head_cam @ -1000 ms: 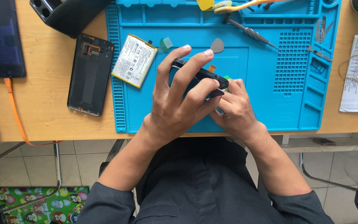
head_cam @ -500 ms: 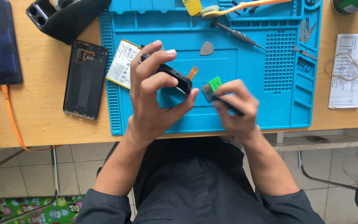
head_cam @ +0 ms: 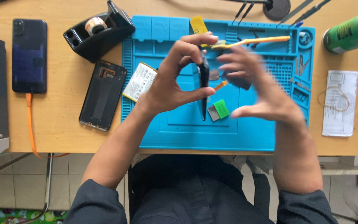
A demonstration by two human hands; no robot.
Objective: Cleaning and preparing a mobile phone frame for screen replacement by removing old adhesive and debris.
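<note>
A wooden table [head_cam: 59,128] holds a big blue mat [head_cam: 187,132] in the middle. At nine o'clock lie a dark phone [head_cam: 29,55] and a black phone back [head_cam: 103,95]. At three o'clock lies a white paper [head_cam: 339,108]. At eleven o'clock sits a black tape holder [head_cam: 98,33].

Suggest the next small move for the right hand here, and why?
Probably bring the right hand back to steady the phone. The left hand alone pinches it edge-on above the blue mat, an orange flex strip dangles loose, and the right hand is open and blurred beside it.
</note>
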